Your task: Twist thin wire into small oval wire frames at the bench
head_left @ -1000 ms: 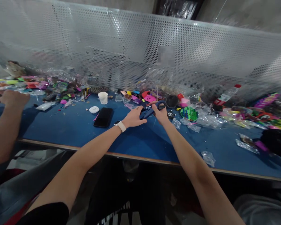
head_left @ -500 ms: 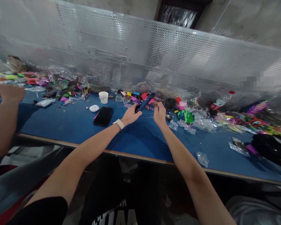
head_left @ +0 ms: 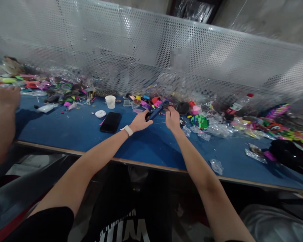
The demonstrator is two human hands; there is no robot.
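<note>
Dark blue and slim, the object (head_left: 156, 111) slants up and away from my left grip (head_left: 140, 122). This is the head view, and that's the piece to watch: over the bench (head_left: 151, 148), between my two grips, its far end pointing at the colourful clutter (head_left: 155, 101). Left grip is closed around the near end. Right grip (head_left: 172, 118) sits just beside the far end, fingers bent; whether they're pinching anything, I cannot tell from here.

Now the risks! Only the near end looks firmly held, so a hard push on the far end could twist the thing loose. Let it slip, and it would likely drop among those loose bits, where any small part would be tough to spot. The black round piece (head_left: 183, 108) is near my right knuckles; one wide swing might shove it into the clear plastic bags (head_left: 218, 128). Over on my left, the black phone (head_left: 110, 122) lies near my white wristband (head_left: 127, 130), the upright white cup (head_left: 110, 102) just beyond: a careless sweep of that wrist could bump phone into cup and tip it.
</note>
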